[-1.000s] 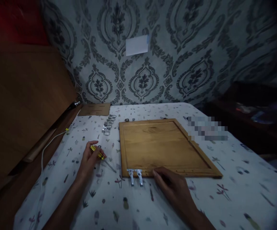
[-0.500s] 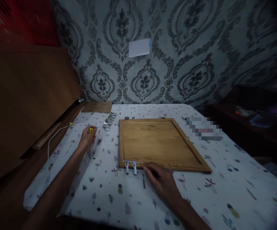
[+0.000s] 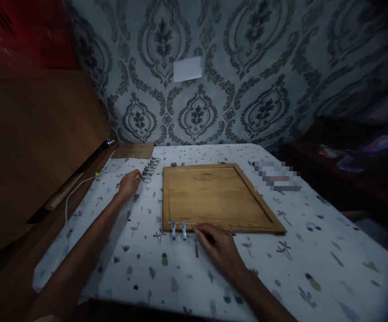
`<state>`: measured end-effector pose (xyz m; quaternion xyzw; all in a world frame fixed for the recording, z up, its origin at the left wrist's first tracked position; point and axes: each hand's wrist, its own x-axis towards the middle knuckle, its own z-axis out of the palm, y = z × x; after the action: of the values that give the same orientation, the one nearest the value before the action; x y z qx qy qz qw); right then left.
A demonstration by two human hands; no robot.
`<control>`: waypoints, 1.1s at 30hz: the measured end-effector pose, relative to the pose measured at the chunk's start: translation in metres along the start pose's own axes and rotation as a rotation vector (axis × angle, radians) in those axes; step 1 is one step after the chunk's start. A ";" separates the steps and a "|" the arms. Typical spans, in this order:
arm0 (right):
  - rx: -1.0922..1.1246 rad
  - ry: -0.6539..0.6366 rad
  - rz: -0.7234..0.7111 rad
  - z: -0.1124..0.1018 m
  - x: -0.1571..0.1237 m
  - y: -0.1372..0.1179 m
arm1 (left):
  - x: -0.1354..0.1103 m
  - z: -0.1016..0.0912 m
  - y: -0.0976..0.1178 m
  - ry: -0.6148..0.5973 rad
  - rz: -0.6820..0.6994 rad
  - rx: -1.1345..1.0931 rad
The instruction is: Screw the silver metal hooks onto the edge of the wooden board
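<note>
Patterned wallpaper (image 3: 197, 114), bearing one white card (image 3: 187, 69), rises behind a table (image 3: 172, 279) in a printed cloth. Compared with a second ago, the left hand (image 3: 128, 184) has moved farther from the body, up to a row of metal hinges (image 3: 151, 166); its fingers are curled around one yellow screwdriver (image 3: 137, 177) (only a scrap of yellow shows now, the shaft being hidden). The right hand (image 3: 217, 243) has stayed at the near edge of one wooden panel (image 3: 214, 194), flat on the cloth; I cannot tell whether its fingertips are clamped on anything. Two silver hinges (image 3: 183, 229) remain at that edge, near its left corner. The row's pieces are too blurred to count. One cardboard sheet (image 3: 133, 150) lies behind them.
</note>
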<state>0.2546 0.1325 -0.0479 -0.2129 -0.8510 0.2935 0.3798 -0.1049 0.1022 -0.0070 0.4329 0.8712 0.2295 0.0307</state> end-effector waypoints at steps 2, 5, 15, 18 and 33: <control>-0.006 0.010 -0.008 0.001 0.000 0.001 | -0.003 0.000 0.001 -0.006 0.029 0.091; -0.016 0.012 -0.009 0.001 0.001 0.001 | -0.008 -0.002 0.004 -0.010 0.057 0.208; -0.021 -0.013 -0.029 0.000 0.001 -0.001 | -0.024 -0.001 0.002 -0.027 0.129 0.425; -0.023 -0.015 -0.024 0.000 0.001 0.000 | -0.025 0.002 0.001 -0.006 0.137 0.438; 0.028 0.005 0.010 0.001 0.002 -0.003 | -0.031 -0.012 0.002 0.298 0.257 0.217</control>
<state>0.2525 0.1307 -0.0453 -0.2127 -0.8448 0.3067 0.3833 -0.0870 0.0751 0.0006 0.5024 0.8234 0.1978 -0.1748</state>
